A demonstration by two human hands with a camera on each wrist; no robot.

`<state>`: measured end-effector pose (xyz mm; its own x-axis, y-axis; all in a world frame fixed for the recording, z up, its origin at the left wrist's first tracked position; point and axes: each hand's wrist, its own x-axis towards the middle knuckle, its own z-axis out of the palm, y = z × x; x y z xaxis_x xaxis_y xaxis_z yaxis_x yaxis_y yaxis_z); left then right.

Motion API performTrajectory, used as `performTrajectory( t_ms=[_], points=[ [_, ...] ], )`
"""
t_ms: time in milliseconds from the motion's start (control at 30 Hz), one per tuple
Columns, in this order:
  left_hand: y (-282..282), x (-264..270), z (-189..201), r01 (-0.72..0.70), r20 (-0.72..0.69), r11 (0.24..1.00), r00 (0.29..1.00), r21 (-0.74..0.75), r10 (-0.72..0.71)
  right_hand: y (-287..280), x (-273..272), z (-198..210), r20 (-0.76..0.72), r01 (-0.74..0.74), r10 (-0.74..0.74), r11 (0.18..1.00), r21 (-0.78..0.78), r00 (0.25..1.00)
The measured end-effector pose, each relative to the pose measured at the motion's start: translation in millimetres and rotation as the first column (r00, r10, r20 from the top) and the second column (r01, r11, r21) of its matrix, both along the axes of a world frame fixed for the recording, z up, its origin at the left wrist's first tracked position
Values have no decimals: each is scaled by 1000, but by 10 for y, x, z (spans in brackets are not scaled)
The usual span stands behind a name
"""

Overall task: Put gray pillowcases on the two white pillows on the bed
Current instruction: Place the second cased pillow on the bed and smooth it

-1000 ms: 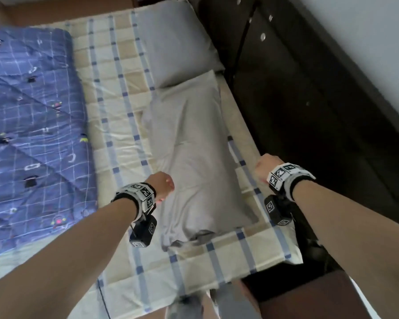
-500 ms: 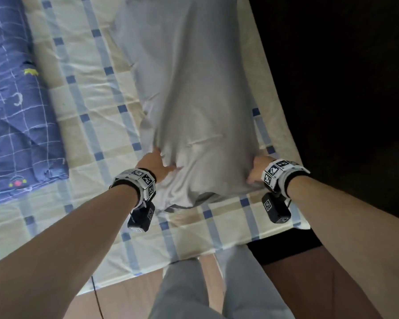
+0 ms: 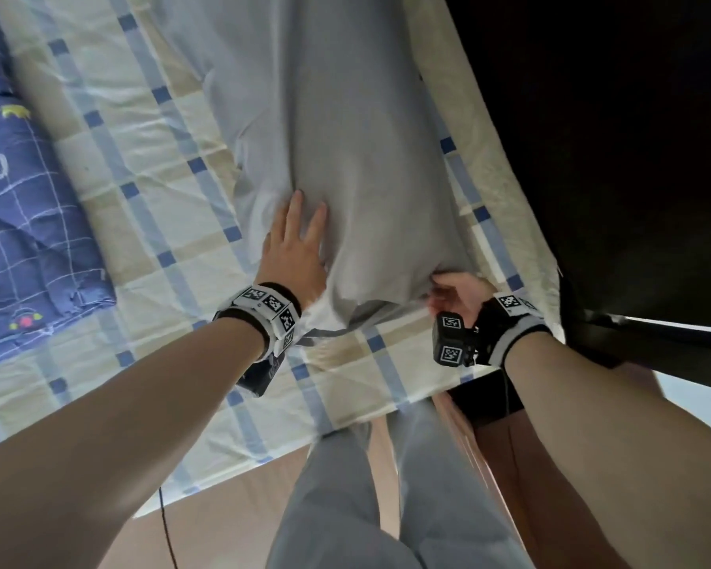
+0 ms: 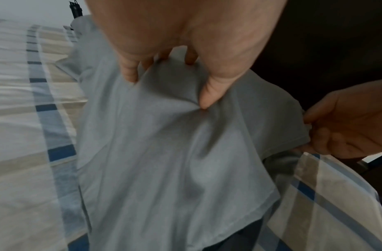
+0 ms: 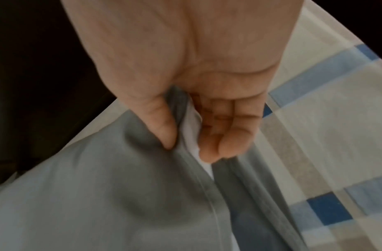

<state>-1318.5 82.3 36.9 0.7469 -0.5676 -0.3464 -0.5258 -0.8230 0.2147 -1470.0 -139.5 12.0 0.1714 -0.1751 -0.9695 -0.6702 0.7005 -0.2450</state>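
Note:
A gray pillowcase (image 3: 366, 158) with a pillow inside lies lengthwise on the bed, its open end toward me. My left hand (image 3: 304, 223) lies flat on its near left side, fingers straight and spread, pressing the fabric (image 4: 164, 152). My right hand (image 3: 448, 289) grips the near right corner of the pillowcase (image 5: 100, 195). In the right wrist view the thumb and curled fingers (image 5: 218, 144) pinch the gray hem, and a strip of the white pillow (image 5: 194, 135) shows inside it. The second pillow is out of view.
A plaid blue-and-beige sheet (image 3: 140, 158) covers the bed. A folded blue quilt (image 3: 25, 219) lies at the left. A dark cabinet (image 3: 612, 158) stands close on the right. My legs in gray trousers (image 3: 366, 507) stand at the bed's foot, beside a thin cable (image 3: 167, 527) on the wooden floor.
The view has tipped down and closer to the pillow's near end. My left hand went from curled at the edge to flat on the pillowcase. My right hand turned palm up, gripping the corner.

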Motion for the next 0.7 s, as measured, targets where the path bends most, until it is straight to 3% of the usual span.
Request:
performTrajectory(
  t_ms=[167, 300, 500, 700],
  points=[
    [-104, -109, 35, -29, 8, 999, 1000, 28, 29, 22, -32, 70, 3, 25, -25, 999, -24, 1000],
    [-215, -141, 115, 35, 48, 999, 998, 27, -37, -36, -37, 78, -8, 31, -31, 997, -70, 999],
    [-363, -187, 155, 77, 25, 994, 997, 73, -79, -325, -460, 132, -293, -125, 30, 942, -313, 956],
    [-458, -153, 122, -19, 31, 991, 999, 132, 15, -466, -747, 166, -398, -345, 204, 882, -321, 894]
  ],
)
